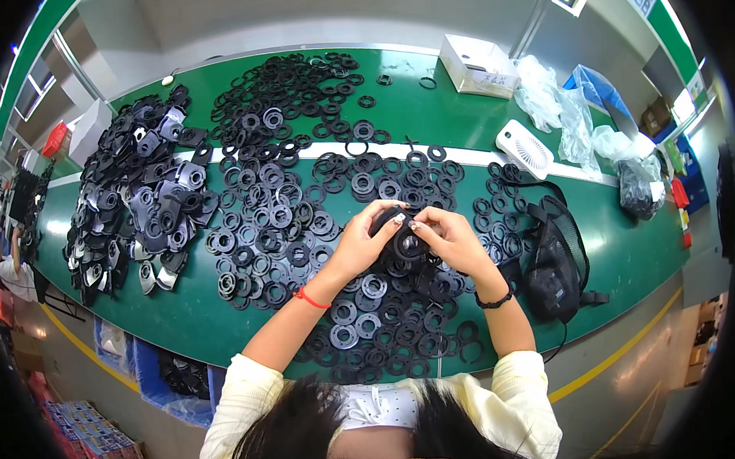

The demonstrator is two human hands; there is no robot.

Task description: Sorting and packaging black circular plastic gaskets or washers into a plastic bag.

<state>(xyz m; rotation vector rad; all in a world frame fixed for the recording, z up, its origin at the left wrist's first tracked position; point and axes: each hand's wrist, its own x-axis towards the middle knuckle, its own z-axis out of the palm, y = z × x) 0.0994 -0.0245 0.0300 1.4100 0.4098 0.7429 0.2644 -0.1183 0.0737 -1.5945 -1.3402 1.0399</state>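
Above the middle of the green table, both my hands are closed on a black round part with a ring-shaped face. My left hand grips its left side, thumb on top near the rim. From the other side, my right hand pinches it, the thumb tip close to the left thumb. The fingers cover much of the part. Around and below the hands lie many loose black rings, some flat, some overlapping. More black rings are heaped toward the far edge.
Black and grey plates with round holes are piled at the left. On the right are a white handheld fan, a black mesh bag and clear plastic bags. A white box stands at the back. Blue crates sit below the left edge.
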